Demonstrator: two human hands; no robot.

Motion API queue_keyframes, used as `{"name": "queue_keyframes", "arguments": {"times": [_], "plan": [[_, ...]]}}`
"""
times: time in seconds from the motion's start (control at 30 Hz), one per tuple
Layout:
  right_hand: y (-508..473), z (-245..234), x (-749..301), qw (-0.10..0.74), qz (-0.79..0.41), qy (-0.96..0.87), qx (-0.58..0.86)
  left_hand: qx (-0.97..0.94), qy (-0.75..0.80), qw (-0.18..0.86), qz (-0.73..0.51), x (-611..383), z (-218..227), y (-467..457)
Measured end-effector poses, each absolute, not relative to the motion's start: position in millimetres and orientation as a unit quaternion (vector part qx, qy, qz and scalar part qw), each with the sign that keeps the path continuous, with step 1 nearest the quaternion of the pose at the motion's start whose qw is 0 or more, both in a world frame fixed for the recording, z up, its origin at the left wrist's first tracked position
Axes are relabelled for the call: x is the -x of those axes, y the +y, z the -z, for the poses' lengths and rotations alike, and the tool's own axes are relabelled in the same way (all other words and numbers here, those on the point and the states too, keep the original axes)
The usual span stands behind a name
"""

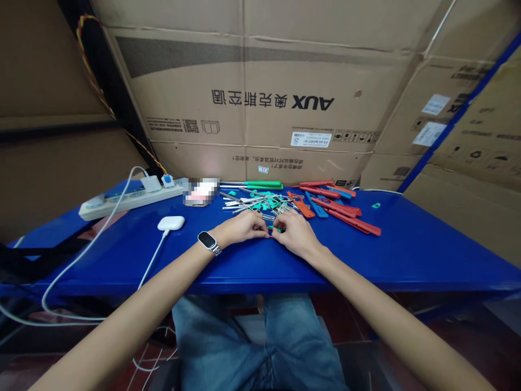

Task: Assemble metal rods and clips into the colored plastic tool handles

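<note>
Right now both hands meet near the middle of the blue table [366, 255], fingertips touching. The left hand [244, 228], a watch [208, 240] on its wrist, is curled shut, and the right hand [295, 232] is curled too; the 2 pinch a small green piece [273, 228] between them, low over the tabletop. Whether a metal pin is in the pinch as well is too small to tell.

Just beyond lies a heap of metal pins and green caps [260, 203], with red strips [345, 209] to its right and green-handled tools [260, 184] at the far edge. To the left sit a white earbud case [171, 222] and a power strip [130, 198].

By my reading the work is at the fine fingertip stage on 1 piece; handling anything this small calls for a steady, light pinch close to the table
</note>
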State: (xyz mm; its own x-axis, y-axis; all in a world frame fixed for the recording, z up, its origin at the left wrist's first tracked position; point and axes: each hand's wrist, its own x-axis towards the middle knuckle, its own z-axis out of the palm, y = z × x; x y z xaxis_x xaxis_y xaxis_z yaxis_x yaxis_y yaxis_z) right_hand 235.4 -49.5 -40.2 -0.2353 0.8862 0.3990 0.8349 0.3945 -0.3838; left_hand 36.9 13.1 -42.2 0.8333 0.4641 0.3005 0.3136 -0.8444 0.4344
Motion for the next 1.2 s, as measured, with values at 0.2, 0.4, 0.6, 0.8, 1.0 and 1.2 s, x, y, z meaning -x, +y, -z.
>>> {"name": "queue_keyframes", "arguments": {"times": [0.2,0.4,0.6,0.8,1.0,1.2], "plan": [[-52.0,40.3,-233.1,0.259,-0.035,-0.787,0.56,-0.941,0.211,0.174,-0.199,-36.9,41.4,11.4],[-55.4,41.1,-231.6,0.236,-0.003,-0.795,0.56,-0.944,0.201,0.174,-0.198,-37.0,41.7,11.9],[-55.8,44.3,-231.0,0.245,-0.006,-0.794,0.557,-0.946,0.202,0.172,-0.187,-36.7,40.9,13.2],[-54.4,44.6,-231.9,0.255,-0.021,-0.791,0.556,-0.945,0.215,0.174,-0.173,-36.8,38.4,11.7],[-54.4,41.7,-234.8,0.229,-0.018,-0.802,0.551,-0.944,0.222,0.174,-0.17,-36.9,39.2,11.2],[-54.5,39.8,-235.8,0.214,-0.01,-0.806,0.552,-0.945,0.223,0.168,-0.169,-37.7,38.9,10.5]]}}
